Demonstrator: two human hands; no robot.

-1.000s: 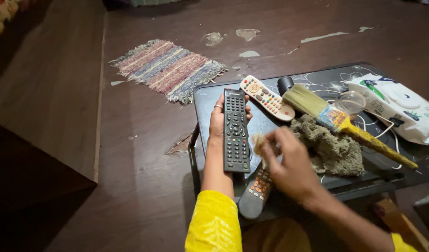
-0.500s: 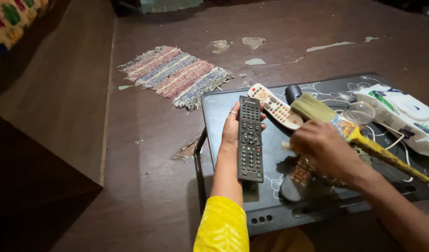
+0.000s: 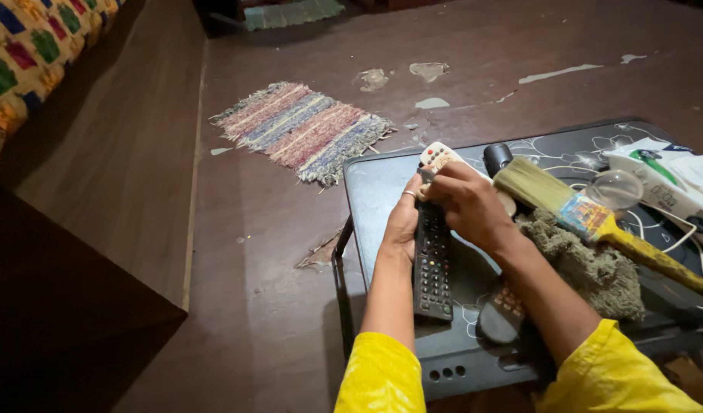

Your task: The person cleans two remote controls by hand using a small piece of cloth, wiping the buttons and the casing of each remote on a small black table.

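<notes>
Head view, centre of frame: left hand grasps a long black remote from its left edge, holding it lengthwise over the dark low table. Right hand lies curled over the remote's upper end, fingers pressed to it; whether anything sits under those fingers cannot be told. A white remote lies just beyond the hands. To the right rest a yellow-handled paintbrush and a grey-green cloth. A striped rug lies on the floor, upper left of the table.
</notes>
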